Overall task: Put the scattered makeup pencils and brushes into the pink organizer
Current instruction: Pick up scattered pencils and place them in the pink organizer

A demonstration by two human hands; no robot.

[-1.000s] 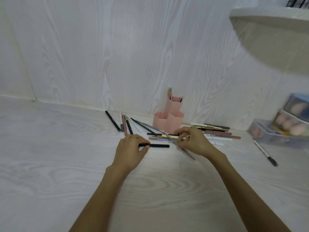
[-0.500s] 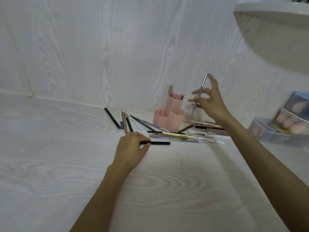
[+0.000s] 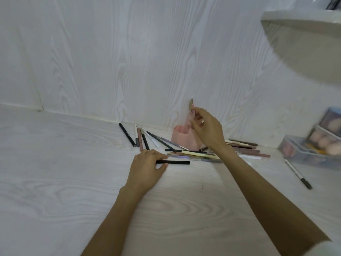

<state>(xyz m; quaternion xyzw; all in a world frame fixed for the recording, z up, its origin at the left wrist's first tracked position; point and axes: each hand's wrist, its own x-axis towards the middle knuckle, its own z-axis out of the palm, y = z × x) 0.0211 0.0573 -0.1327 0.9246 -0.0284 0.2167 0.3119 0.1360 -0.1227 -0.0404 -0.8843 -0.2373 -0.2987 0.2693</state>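
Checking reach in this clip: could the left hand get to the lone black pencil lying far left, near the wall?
Probably yes. The left hand grips another black pencil, but bare table lies between it and the lone black pencil.

right hand (image 3: pixel 208 129) lowered over pink organizer (image 3: pixel 181 140), brush gone

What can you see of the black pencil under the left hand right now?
The black pencil is a slim, straight stick, uniformly dark with a smooth, plastic-looking finish; no cap seam or tip is clear enough to make out. It lies flat on the white wood-grain table, nearly level across the view, just in front of the pile of other pencils. The left hand holds its left end, thumb below and fingers curled over the top, hiding that end. Its right end lies free on the table.
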